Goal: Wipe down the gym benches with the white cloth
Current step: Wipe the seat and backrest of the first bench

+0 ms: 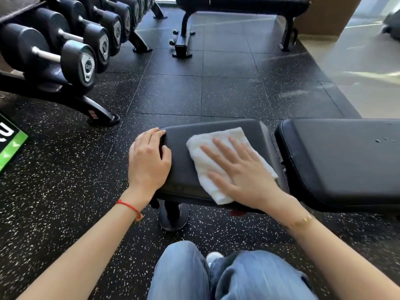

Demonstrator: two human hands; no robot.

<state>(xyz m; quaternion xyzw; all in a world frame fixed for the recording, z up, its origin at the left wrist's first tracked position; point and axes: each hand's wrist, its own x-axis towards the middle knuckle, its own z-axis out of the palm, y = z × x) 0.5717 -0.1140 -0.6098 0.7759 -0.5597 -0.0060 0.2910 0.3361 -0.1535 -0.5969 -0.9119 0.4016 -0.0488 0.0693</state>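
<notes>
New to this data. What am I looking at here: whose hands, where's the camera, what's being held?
There is no robot. It is one picture from a camera worn on a person's head, looking forward and down, so the arms and the jeans at the bottom are the wearer's own. They are at a black gym bench: the small seat pad sits in front of them, and the longer back pad lies to the right. The right hand lies flat, fingers spread, pressing a folded white cloth onto the seat pad. The left hand grips the pad's left edge. A dumbbell rack stands upper left, and a second bench stands farther back.
</notes>
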